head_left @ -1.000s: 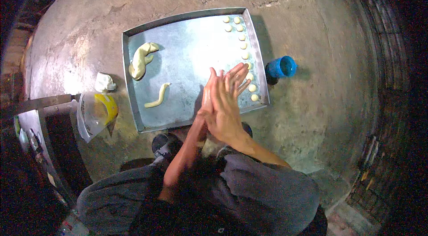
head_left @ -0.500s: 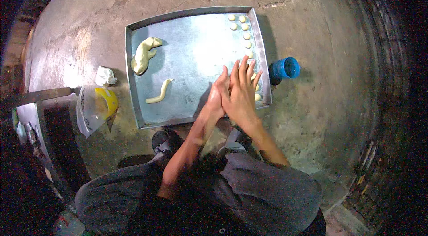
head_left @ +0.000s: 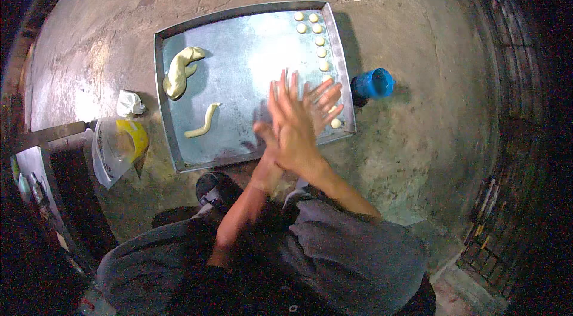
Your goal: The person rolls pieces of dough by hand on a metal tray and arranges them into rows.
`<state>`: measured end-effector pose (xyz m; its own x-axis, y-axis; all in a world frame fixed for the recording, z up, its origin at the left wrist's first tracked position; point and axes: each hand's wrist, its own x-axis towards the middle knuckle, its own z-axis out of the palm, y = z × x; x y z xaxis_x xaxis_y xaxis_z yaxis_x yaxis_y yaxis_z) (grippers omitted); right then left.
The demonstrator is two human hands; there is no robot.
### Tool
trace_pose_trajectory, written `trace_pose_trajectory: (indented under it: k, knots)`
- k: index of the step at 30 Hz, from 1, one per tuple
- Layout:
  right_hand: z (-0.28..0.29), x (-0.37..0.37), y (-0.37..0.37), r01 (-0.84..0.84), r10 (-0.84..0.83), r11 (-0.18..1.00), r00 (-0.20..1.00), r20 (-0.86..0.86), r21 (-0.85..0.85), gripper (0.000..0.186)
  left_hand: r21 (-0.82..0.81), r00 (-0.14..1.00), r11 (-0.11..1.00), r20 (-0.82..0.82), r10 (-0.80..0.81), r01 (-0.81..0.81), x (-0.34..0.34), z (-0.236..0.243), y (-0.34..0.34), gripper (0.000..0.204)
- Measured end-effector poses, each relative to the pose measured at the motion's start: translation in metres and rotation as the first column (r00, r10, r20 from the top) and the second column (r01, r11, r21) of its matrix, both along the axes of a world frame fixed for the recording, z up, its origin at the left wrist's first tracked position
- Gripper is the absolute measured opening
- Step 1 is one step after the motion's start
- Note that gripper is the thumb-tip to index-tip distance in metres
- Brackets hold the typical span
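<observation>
Over the near right part of a metal tray (head_left: 236, 161), my two palms are pressed together with fingers stretched out. My right hand (head_left: 292, 128) lies on top, while the fingers of my left hand (head_left: 325, 100) stick out beyond it to the right. Both are smeared by motion, and whatever may be between the palms is hidden. Several small pale dough balls (head_left: 320, 41) line the tray's right side, some partly behind my fingers. A big lump of dough (head_left: 179, 74) rests at the far left, with a thin dough strip (head_left: 205, 121) nearer to me.
Just right of the tray stands a blue cup (head_left: 379, 83). To its left are a white crumpled bag (head_left: 129, 103) and a clear-and-yellow plastic packet (head_left: 122, 146) on the concrete floor (head_left: 412, 155). My shoe (head_left: 210, 189) is close to the tray's near edge.
My hands have slid against each other: the right has moved left over the left, whose fingers now show on the right. The whole view has shifted slightly; the dough pieces look unchanged.
</observation>
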<state>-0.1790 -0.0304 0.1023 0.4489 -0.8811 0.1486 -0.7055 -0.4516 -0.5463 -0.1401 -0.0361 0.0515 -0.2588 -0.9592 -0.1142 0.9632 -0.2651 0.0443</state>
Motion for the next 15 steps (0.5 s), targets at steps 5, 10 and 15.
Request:
trace_pose_trajectory:
  k: [5, 10, 15]
  knots:
    - [-0.015, -0.039, 0.002, 0.136, -0.132, 0.990, 0.987, -0.097, 0.041, 0.082, 0.007, 0.975, 0.992, 0.182, -0.127, 0.128, 0.007, -0.008, -0.013, 0.101]
    - [-0.005, 0.000, -0.014, 0.041, -0.037, 0.999, 0.984, -0.172, 0.018, 0.090, -0.092, 0.991, 0.995, 0.132, -0.030, 0.042, 0.006, -0.019, 0.003, 0.100]
    - [-0.024, -0.026, 0.008, 0.159, -0.151, 0.987, 0.975, -0.164, 0.036, 0.092, -0.132, 0.982, 0.987, 0.175, -0.067, 0.091, 0.007, -0.018, -0.016, 0.098]
